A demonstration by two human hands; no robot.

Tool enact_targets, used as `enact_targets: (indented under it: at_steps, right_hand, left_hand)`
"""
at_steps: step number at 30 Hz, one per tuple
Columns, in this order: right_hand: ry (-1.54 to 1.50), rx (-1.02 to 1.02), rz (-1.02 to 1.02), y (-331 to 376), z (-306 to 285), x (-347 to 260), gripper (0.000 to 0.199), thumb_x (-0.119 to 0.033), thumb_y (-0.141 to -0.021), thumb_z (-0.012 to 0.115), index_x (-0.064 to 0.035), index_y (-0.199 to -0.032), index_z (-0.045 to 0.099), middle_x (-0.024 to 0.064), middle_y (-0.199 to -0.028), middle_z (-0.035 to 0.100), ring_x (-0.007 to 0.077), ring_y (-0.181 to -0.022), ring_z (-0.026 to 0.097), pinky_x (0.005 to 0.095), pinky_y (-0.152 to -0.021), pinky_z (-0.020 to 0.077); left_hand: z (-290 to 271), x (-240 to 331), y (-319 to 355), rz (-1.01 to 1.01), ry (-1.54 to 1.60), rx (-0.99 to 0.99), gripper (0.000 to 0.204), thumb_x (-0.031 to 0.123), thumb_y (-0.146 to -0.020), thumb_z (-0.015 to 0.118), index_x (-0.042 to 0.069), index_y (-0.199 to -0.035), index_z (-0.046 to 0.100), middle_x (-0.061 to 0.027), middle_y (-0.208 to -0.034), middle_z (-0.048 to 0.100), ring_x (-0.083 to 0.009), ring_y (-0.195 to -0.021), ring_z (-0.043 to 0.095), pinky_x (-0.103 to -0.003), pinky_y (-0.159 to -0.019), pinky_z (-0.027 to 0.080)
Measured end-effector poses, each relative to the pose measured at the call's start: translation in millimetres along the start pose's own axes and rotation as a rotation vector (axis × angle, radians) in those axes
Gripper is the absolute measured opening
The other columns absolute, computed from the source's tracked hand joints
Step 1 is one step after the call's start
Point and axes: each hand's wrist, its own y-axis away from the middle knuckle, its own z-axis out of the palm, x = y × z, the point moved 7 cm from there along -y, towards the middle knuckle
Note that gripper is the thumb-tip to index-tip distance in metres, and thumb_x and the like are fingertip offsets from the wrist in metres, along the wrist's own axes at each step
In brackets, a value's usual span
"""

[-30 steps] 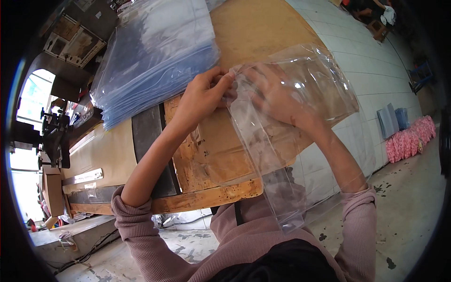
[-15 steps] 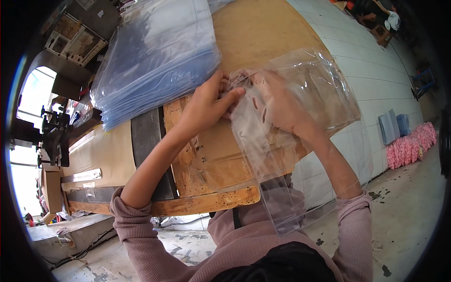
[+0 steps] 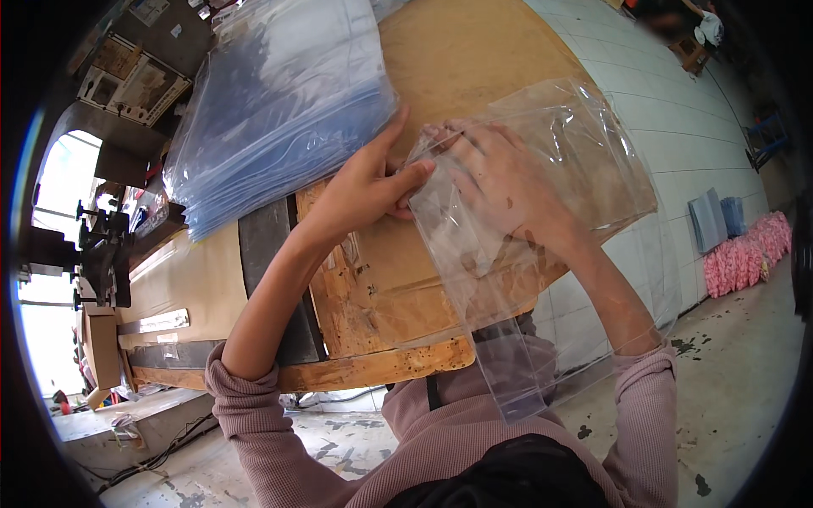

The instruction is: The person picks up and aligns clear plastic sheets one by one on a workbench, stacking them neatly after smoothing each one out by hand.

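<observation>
Head view, one moment.

Clear plastic bag (image 3: 542, 212) lies across the near right part of the counter (image 3: 474, 59). One end rests on the brown top under the right hand; the other end hangs over the counter's near edge toward the person's chest. Long axis runs roughly from the far right of the counter down toward the body, slightly slanted.

Right hand (image 3: 508, 182): spread flat, palm down, seen through the film; whether it is inside the bag or under one layer I cannot tell. Its fingers (image 3: 461, 140) are apart, pointing left toward the bag's upper left corner.

Left hand (image 3: 364, 190): comes in from the left and meets that same corner. Thumb and forefinger look closed on the bag's edge; forefinger raised toward the stack. The pinch point itself is partly hidden.

Both hands touch the bag; the left is nearer its free corner, the bag's body lying right of it.

Count: one bag in hand; one stack of bluish plastic bags (image 3: 279, 110) just left, number of sheets not countable; two hands.
</observation>
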Motion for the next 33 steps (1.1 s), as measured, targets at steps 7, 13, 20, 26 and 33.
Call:
enact_targets:
  at_steps: [7,13,20,26,33]
  right_hand:
    - [-0.008,-0.023,0.027,1.1,3.5,2.5,0.042,-0.022,-0.085,0.047,-0.0132,-0.126,0.044,0.0131,-0.123,0.045,0.0283,-0.114,0.042,0.0415,-0.102,0.0283]
    - [0.026,-0.019,-0.165,-7.3,6.1,5.1,0.032,-0.023,-0.067,0.062,-0.0106,-0.096,0.063,0.0099,-0.122,0.048,0.0250,-0.121,0.034,0.0452,-0.103,0.0233]
    - [0.094,0.065,-0.222,-23.9,19.5,29.0,0.029,-0.020,-0.069,0.062,-0.0136,-0.098,0.063,0.0092,-0.120,0.050,0.0224,-0.120,0.037,0.0423,-0.102,0.0251]
    - [0.377,0.023,-0.374,-18.1,37.3,39.7,0.022,-0.024,-0.078,0.052,-0.0111,-0.093,0.062,0.0057,-0.097,0.061,0.0209,-0.097,0.055,0.0421,-0.097,0.0304]
    - [0.297,-0.254,-0.149,-31.8,31.0,25.0,0.040,-0.026,-0.086,0.041,-0.0093,-0.122,0.047,0.0110,-0.118,0.053,0.0228,-0.112,0.047,0.0483,-0.102,0.0220]
  left_hand:
    - [10.2,50.7,32.8,0.568,-0.925,0.408,0.056,0.022,-0.076,0.064,0.012,-0.126,0.042,-0.0195,-0.118,0.044,-0.0296,-0.092,0.055,-0.040,-0.075,0.048]
    - [58.5,43.0,36.2,0.858,-1.007,-0.074,0.049,0.042,-0.086,0.046,0.023,-0.131,0.040,-0.0159,-0.144,0.015,-0.0335,-0.132,0.016,-0.052,-0.105,0.015]
    - [47.3,17.2,10.3,0.736,-1.108,-0.155,0.054,0.050,-0.091,0.019,0.026,-0.138,0.024,-0.0121,-0.146,0.001,-0.0298,-0.135,0.000,-0.049,-0.107,0.005]
    - [45.2,21.1,9.5,0.739,-1.108,-0.258,0.053,0.045,-0.090,0.019,0.024,-0.139,0.023,-0.0111,-0.147,0.002,-0.0306,-0.135,0.002,-0.050,-0.107,0.004]
    - [35.1,22.3,16.5,0.782,-0.984,-0.215,0.067,0.020,-0.072,0.039,0.029,-0.137,0.026,-0.0120,-0.146,0.006,-0.0315,-0.134,0.011,-0.051,-0.108,0.007]
